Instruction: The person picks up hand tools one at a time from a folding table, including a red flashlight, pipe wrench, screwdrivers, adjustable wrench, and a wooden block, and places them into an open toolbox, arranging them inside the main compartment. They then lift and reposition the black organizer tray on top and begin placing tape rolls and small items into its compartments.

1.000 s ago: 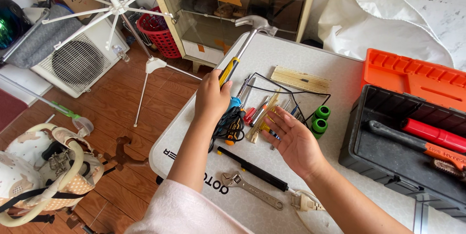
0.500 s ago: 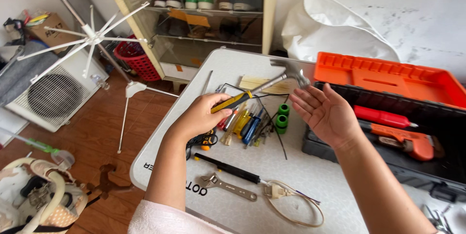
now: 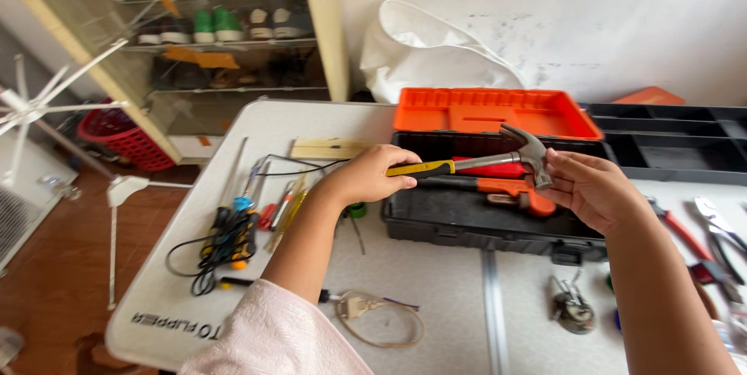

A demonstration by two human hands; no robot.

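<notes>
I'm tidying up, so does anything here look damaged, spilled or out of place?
Nothing looks damaged or spilled. Both hands, left hand and right hand, hold the hammer level over the open toolbox; the table is just cluttered with loose tools.

Hammer (image 3: 498, 159) grip hidden inside left hand (image 3: 372, 176); face covered by right hand (image 3: 593, 188) fingers. Beneath the hammer, orange wrench (image 3: 513, 191) partly hidden. Right of the hammer, pliers (image 3: 720, 227) cut off by edge.

Your left hand (image 3: 372, 175) was closed in a firm grip, forearm reaching forward. Your right hand (image 3: 591, 188) was raised, fingers curled inward.
</notes>
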